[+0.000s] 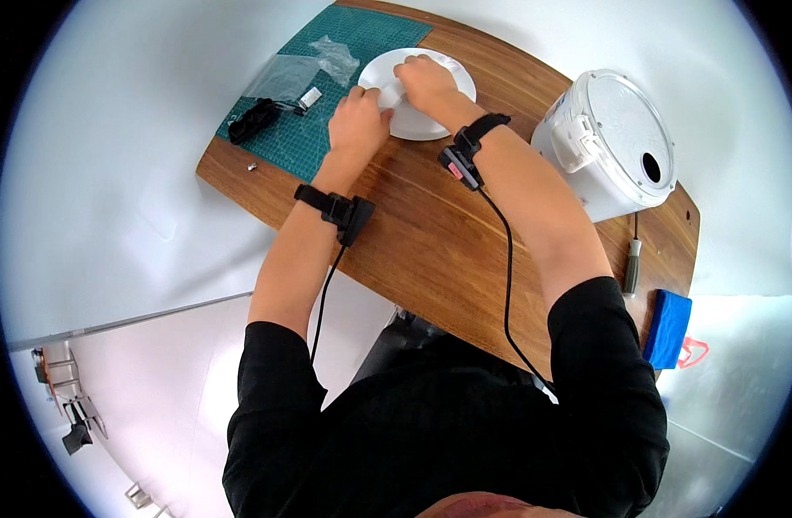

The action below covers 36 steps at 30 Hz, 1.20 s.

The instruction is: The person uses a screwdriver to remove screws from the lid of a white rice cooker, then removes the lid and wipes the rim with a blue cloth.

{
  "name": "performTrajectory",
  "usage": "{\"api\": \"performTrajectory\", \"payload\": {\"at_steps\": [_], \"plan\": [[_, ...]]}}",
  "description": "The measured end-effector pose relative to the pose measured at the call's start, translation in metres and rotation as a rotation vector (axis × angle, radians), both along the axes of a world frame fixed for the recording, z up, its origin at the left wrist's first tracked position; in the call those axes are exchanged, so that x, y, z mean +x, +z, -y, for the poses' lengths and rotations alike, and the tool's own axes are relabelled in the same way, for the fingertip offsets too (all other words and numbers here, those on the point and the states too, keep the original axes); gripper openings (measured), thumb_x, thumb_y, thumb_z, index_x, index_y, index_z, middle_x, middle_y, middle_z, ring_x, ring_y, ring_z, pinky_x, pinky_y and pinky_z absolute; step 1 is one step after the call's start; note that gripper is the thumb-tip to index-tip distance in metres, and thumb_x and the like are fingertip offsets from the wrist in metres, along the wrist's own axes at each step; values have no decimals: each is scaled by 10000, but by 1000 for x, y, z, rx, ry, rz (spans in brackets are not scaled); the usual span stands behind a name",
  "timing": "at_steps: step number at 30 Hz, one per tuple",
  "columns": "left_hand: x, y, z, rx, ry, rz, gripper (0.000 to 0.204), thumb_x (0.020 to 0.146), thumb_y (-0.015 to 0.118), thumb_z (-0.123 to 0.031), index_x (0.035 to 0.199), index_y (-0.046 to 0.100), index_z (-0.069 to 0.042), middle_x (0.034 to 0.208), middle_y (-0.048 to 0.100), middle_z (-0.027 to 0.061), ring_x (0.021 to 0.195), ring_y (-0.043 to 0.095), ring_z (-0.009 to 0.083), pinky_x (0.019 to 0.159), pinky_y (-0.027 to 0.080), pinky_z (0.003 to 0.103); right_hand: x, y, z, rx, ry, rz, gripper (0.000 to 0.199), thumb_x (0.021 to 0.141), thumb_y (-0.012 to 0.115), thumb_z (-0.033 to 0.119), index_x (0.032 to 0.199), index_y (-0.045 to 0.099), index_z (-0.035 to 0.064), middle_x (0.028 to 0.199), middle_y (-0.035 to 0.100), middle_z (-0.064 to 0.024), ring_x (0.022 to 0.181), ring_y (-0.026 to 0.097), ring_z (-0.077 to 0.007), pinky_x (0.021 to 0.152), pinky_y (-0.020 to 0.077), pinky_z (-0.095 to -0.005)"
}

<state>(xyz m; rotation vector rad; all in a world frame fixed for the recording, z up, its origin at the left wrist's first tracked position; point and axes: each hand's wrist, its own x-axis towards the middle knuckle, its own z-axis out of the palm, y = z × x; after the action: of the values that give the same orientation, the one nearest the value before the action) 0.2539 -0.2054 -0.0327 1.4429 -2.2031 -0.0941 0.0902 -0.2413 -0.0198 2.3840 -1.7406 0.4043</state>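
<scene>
A round white disc (424,129), like a plate or a lid, lies on the table across the edge of the green cutting mat. Over its left part, both hands meet at a small white piece (392,93) whose kind I cannot make out. My left hand (358,128) has its fingers closed on the near left side of this piece, thumb toward the disc. From the right, my right hand (425,85) reaches over the disc, its curled fingers gripping the piece's other side. Whether the piece is part of the disc cannot be seen.
The green mat (297,142) bears a clear plastic bag (284,76), a black strap bundle (253,121) and a small white block (310,97). A big white lidded bucket (577,164) stands at right, with a screwdriver (633,268) and a blue cloth (669,328) nearer. Cables hang from both wrist straps.
</scene>
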Motion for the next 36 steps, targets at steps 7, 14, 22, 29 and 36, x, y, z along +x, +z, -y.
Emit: {"api": "performTrajectory", "payload": {"at_steps": [7, 14, 22, 29, 36], "plan": [[-6, 3, 3, 107, 75, 76, 420, 856, 737, -266, 1224, 649, -83, 1179, 631, 156, 1026, 658, 393, 835, 551, 482, 0, -5, 3, 21, 12, 52, 185, 814, 670, 32, 992, 718, 41, 1111, 670, -150, 1093, 623, -339, 888, 571, -434], [-11, -1, 8, 130, 81, 92, 423, 867, 724, -276, 1228, 618, -84, 1211, 620, 160, 1048, 653, 395, 854, 543, 486, -1, -8, 0, -23, -7, 184, 313, 762, 705, 31, 1074, 688, 20, 1145, 656, -188, 1179, 578, -359, 971, 519, -454], [-20, 3, 12, -91, -293, -163, 470, 824, 777, -273, 1216, 638, -53, 1197, 633, 174, 1084, 637, 367, 884, 524, 424, -14, 77, -151, 53, 314, 447, 337, 793, 691, 50, 1125, 651, 6, 1195, 653, -211, 1074, 634, -387, 916, 523, -464], [-125, 85, -83, 183, -690, -643, 469, 855, 785, -293, 1278, 659, -133, 1303, 613, 102, 1212, 590, 261, 1018, 474, 415, -119, 104, -319, -219, 257, 576, 146, 827, 663, 45, 959, 718, 12, 881, 718, -147, 721, 693, -300, 654, 576, -379], [-184, 87, -128, -142, -898, -347, 386, 813, 806, -189, 1189, 720, -167, 1393, 562, 111, 1392, 431, 340, 1096, 417, 465, -197, 80, -384, -338, -412, 740, 105, 829, 690, -11, 923, 723, 23, 812, 701, -101, 660, 641, -175, 592, 503, -301]]}}
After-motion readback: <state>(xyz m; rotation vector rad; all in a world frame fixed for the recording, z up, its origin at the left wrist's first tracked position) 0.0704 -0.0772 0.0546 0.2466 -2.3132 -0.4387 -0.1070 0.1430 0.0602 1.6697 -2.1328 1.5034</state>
